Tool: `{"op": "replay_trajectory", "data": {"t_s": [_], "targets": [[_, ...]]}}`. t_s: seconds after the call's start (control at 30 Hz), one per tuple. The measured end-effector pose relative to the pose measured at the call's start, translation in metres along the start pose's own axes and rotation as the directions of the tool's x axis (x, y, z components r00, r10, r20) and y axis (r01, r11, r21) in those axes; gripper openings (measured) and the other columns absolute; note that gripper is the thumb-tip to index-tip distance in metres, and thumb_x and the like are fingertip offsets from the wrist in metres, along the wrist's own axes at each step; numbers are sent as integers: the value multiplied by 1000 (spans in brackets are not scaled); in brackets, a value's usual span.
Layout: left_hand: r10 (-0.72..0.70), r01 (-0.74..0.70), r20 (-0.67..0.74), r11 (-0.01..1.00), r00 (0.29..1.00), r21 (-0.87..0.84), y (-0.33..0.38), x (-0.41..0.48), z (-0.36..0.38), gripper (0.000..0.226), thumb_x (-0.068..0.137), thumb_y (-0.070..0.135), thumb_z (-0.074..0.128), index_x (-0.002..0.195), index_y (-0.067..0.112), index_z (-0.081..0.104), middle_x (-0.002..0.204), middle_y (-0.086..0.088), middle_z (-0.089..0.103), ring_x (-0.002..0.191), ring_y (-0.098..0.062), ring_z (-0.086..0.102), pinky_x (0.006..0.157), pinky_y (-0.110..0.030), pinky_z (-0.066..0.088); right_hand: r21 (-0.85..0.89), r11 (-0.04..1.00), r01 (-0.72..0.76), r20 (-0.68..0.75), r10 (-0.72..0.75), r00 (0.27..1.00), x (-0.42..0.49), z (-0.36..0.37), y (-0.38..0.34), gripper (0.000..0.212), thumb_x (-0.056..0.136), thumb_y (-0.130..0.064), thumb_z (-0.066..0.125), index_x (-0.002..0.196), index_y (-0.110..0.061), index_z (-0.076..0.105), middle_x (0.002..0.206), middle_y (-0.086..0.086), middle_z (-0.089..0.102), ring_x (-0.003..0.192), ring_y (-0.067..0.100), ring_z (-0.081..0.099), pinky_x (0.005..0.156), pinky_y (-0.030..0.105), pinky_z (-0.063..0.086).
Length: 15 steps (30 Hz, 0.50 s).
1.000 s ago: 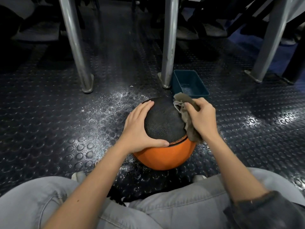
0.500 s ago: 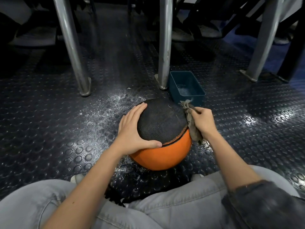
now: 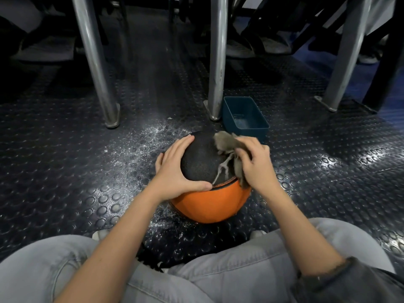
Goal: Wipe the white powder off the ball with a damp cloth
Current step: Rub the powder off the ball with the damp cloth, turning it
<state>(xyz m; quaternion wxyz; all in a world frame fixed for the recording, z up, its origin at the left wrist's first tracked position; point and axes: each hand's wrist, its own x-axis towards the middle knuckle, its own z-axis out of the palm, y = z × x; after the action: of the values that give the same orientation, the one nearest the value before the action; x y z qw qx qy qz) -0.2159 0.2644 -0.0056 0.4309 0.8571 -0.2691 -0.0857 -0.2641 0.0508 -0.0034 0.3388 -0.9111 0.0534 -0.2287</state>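
Versus half a second back: right hand up from the seam on the right flank of the ball to the upper right of the black panel. Cloth dragged along, now bunched near the crown. Same spot as a second back, so reads as one full down-and-up stroke. Blurred, so likely mid-motion.

Right hand: fingers curled, clamped on the grey-brown cloth, pressing it to the ball. Frayed threads trailing down over the black panel toward the seam.

Left hand: unchanged, spread on the left side, fingers straight, thumb along the seam. Bracing only, gripping nothing.

Ball: unmoved, on the studded rubber floor between the legs in grey jeans, black half up, orange half below.

For the task: no white visible on the exposed black panel, same for the orange half. Underside and far side hidden, cannot confirm. Probably late in the wipe, with a turn of the ball needed to check the rest. Plenty of white powder scattered on the floor left of and under the ball, so risk of re-dusting on any roll.

Blue plastic bin just behind the ball, beside a metal leg. Pale residue or a little water at the bottom, hard to tell.

Writing: none legible. No logo or label on ball, cloth or bin from this angle.
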Motion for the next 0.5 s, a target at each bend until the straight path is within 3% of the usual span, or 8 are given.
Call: {"op": "replay_trajectory", "data": {"t_s": [0.1, 0.17, 0.23, 0.27, 0.37, 0.43, 0.5], "targets": [[-25, 25, -17, 1000, 1000, -18, -2, -1, -2, 111, 39, 79, 60, 135, 55, 10, 148, 26, 13, 141, -3, 10, 117, -48, 2, -69, 909, -412, -52, 409, 911, 4, -8, 34, 27, 98, -10, 43, 118, -13, 60, 120, 7, 59, 115, 30, 49, 101, 31, 30], [-44, 43, -38, 999, 998, -32, -8, -5, -4, 111, 39, 79, 61, 135, 55, 11, 147, 27, 13, 140, -4, 12, 117, -47, 4, 49, 894, -446, -145, 448, 882, 7, -12, 30, 28, 97, -7, 44, 120, -10, 60, 116, 5, 60, 113, 23, 52, 98, 26, 37], [-54, 52, -45, 998, 998, -42, -11, -7, -5, 112, 38, 79, 62, 135, 55, 11, 141, 30, 13, 139, -4, 13, 117, -46, 5, 197, 955, -221, -236, 265, 935, 16, -20, -5, 32, 95, 0, 44, 122, -10, 59, 113, -2, 60, 104, 5, 53, 86, 8, 37], [-57, 55, -49, 997, 997, -45, -11, -7, -5, 112, 38, 79, 62, 135, 54, 11, 140, 30, 14, 140, -5, 13, 117, -46, 6, 209, 977, -52, -261, 107, 959, 19, -22, -24, 36, 93, 3, 44, 122, -11, 59, 113, -5, 59, 102, 0, 51, 87, 5, 35], [-30, 28, -66, 999, 997, -37, -10, -2, -2, 112, 38, 78, 61, 136, 51, 14, 141, 29, 15, 140, -6, 14, 117, -48, 9, -26, 935, 355, -85, -356, 931, -1, -9, -48, 39, 85, -1, 46, 113, -20, 65, 117, -7, 60, 109, 14, 49, 95, 22, 30], [-18, 16, -70, 999, 997, -27, -10, 1, 0, 110, 37, 77, 61, 134, 51, 15, 142, 29, 16, 139, -4, 14, 116, -49, 10, -92, 910, 404, 40, -401, 915, -19, 4, -38, 36, 86, -11, 41, 109, -24, 66, 123, -8, 57, 110, 21, 44, 94, 26, 29], [-26, 25, -65, 999, 998, -29, -8, 2, 1, 111, 37, 78, 60, 134, 52, 14, 149, 23, 16, 140, -5, 12, 116, -49, 8, -13, 959, 284, 11, -284, 959, -13, 6, -22, 38, 87, -9, 38, 109, -22, 66, 121, -11, 55, 109, 18, 42, 96, 17, 26]]}}
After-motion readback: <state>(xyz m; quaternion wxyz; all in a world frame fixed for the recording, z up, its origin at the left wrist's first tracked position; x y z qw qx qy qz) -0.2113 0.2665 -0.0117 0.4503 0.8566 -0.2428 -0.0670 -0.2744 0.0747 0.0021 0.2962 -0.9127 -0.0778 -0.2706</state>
